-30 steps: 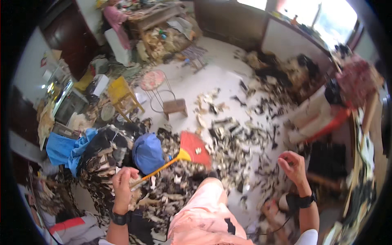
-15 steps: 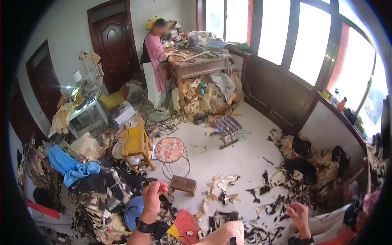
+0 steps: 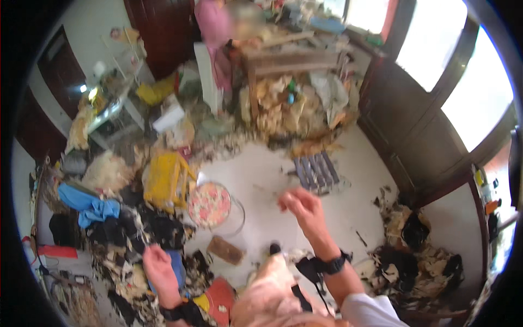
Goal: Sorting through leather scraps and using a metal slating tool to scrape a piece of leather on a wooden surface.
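My left hand (image 3: 159, 267) hangs low at the left, above the heap of hide scraps and next to a blue cloth (image 3: 175, 267). Motion smears its fingers, so their closing is unclear; no held thing shows. My right hand (image 3: 304, 210) is raised over the pale floor, short of a low slatted stool (image 3: 317, 171). Its fingers are loosely bent and partly apart, with nothing visible in them. A dark watch-like band (image 3: 333, 264) circles that wrist. Between my forearms are my pale peach clothing (image 3: 272, 294) and one dark shoe tip (image 3: 274, 248).
A round floral stool (image 3: 210, 204), a yellow wooden stool (image 3: 166, 180) and a small brown stool (image 3: 226, 250) stand ahead to the left. Scrap piles (image 3: 408, 267) lie at right. A person in pink (image 3: 215, 27) stands beside a cluttered wooden table (image 3: 294, 62).
The view has tipped down and moved nearer the stools. My right hand has come up and inward from the lower right; my left hand has shifted left. The other person remains by the table.
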Tool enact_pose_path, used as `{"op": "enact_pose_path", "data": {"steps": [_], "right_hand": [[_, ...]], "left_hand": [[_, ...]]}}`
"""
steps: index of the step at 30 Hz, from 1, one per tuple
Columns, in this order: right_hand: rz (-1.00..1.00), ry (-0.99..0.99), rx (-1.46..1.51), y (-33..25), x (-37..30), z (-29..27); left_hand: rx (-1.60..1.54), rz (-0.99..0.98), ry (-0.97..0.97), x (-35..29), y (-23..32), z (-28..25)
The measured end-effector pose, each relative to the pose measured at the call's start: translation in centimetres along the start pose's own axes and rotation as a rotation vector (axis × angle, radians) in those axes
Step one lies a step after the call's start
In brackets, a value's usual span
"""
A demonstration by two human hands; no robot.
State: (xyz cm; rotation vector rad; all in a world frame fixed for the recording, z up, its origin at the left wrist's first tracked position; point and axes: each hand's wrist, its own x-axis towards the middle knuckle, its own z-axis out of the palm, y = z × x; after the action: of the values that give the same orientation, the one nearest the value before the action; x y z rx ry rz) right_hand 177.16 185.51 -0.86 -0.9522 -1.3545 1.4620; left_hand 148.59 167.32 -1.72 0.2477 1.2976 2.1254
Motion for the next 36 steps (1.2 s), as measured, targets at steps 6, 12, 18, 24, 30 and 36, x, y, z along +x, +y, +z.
{"op": "enact_pose_path", "data": {"steps": [6,12,18,24,30,36], "right_hand": [[-0.019,0.133,0.134,-2.1,11.8,-6.3],[0.029,0.233,0.321,1.0,24.0,-7.0],[0.003,0.126,0.391,1.7,36.1,-2.0],[0.100,-0.015,0.452,3.0,48.4,4.6],[0.108,-0.008,0.459,2.7,62.1,8.8],[0.122,0.028,0.359,2.4,76.2,9.2]], "left_hand": [[-0.244,-0.105,-0.014,8.6,-8.7,12.6],[-0.381,-0.172,0.078,16.8,-13.2,24.9],[-0.311,-0.176,0.261,22.1,-14.0,30.2],[-0.339,-0.018,0.262,34.1,-15.9,32.8],[-0.252,-0.122,0.167,49.1,-16.8,39.7],[-0.062,-0.265,-0.348,64.5,-18.9,52.5]]}}
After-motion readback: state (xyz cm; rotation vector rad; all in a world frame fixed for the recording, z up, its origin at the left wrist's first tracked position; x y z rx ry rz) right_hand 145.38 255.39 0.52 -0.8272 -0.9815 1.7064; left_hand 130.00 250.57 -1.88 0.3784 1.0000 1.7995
